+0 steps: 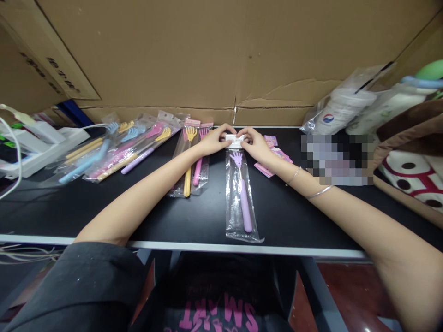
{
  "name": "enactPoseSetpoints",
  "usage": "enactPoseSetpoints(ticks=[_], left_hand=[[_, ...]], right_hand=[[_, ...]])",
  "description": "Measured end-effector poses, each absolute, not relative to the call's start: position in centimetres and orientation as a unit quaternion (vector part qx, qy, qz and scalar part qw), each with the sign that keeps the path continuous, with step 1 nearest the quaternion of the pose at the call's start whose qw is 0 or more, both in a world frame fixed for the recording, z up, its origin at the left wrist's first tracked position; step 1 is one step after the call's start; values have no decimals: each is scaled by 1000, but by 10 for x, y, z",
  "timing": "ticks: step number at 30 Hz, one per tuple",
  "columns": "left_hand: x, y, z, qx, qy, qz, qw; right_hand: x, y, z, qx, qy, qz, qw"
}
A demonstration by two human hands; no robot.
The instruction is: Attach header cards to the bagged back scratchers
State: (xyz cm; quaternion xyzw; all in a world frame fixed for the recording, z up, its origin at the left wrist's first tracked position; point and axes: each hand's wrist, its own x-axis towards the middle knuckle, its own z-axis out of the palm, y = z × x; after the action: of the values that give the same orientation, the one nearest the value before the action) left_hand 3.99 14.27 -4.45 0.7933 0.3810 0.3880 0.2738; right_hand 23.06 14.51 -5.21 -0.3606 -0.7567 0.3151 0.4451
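Observation:
A purple back scratcher (245, 203) with a hand-shaped head lies in a clear plastic bag (232, 207) at the middle of the table. Across the bag's top end is a small white printed card (234, 140). My left hand (217, 139) pinches the card's left edge between thumb and fingers. At its right edge, my right hand (254, 143) grips the same card. Pink and purple printed cards (265, 169) lie partly under my right wrist. Bagged yellow (188, 175) and pink (198, 171) back scratchers with pink header cards rest beside my left hand.
Several more bagged back scratchers (138, 152) lie to the left, near a white power strip (44, 150) with cables. At right are a bagged white cup (348, 108), a bottle (398, 101) and a brown bag (411, 133). A cardboard wall (207, 55) stands behind the black table (294, 216).

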Motion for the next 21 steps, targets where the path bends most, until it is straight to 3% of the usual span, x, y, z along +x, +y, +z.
enactPoseSetpoints(ticks=[9,21], left_hand=[[38,143,-44,779,379,394,307],[40,136,-37,766,370,453,268]], right_hand=[[232,145,-50,-359,-761,316,438],[232,155,-60,-385,-751,288,452]])
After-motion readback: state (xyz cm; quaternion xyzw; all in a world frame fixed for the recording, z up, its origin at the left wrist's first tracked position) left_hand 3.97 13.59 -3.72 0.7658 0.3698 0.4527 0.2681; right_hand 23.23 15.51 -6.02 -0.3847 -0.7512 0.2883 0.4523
